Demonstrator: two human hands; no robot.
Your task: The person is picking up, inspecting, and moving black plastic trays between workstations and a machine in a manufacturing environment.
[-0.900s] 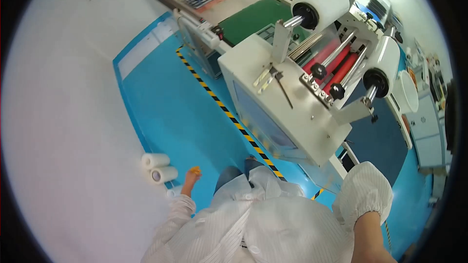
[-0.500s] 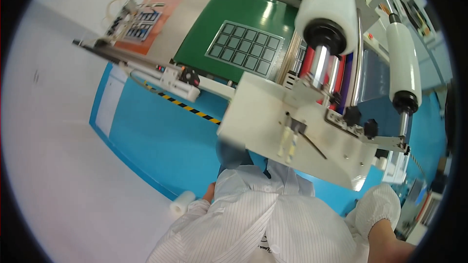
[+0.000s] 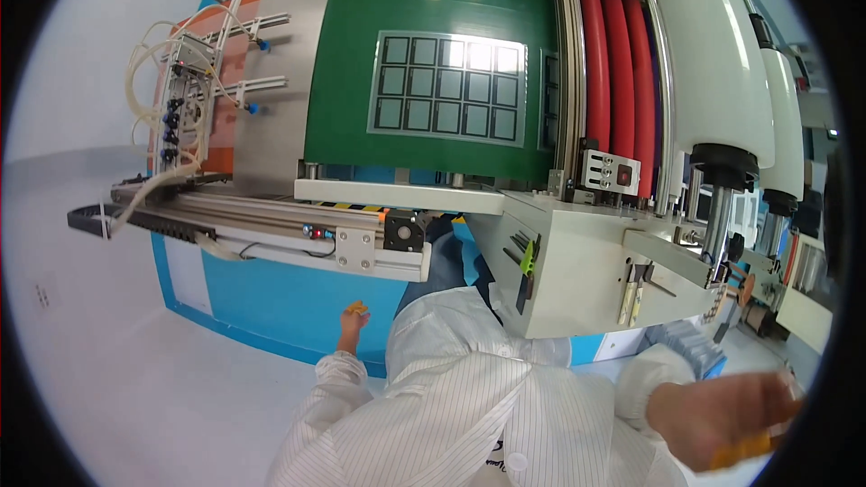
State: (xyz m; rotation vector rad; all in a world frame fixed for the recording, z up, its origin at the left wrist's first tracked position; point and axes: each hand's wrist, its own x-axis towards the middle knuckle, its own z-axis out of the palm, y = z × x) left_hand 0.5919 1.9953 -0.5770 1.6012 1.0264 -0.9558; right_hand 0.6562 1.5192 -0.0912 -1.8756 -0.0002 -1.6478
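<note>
My left hand hangs low beside my body, below the rail of the machine. Its fingers bend loosely, with orange-yellow covers on the tips, and nothing shows in them. Out at the lower right, my right hand is blurred by motion, its fingers stretched apart and an orange cover on at least one. Neither hand touches the machine. In front of me, a clear sheet with a grid of dark-framed rectangles lies flat on the green conveyor belt. The edge of another such sheet shows at the belt's right end.
Red rollers and large white film rolls stand to the right. At left is a pick-up arm with tubes over an orange surface. A metal rail juts out toward me. Tools hang on the white housing.
My view has turned and shifted, so the belt now lies straight ahead. My left hand has come out from beside my coat. The right hand has swung outward and shows more fully.
</note>
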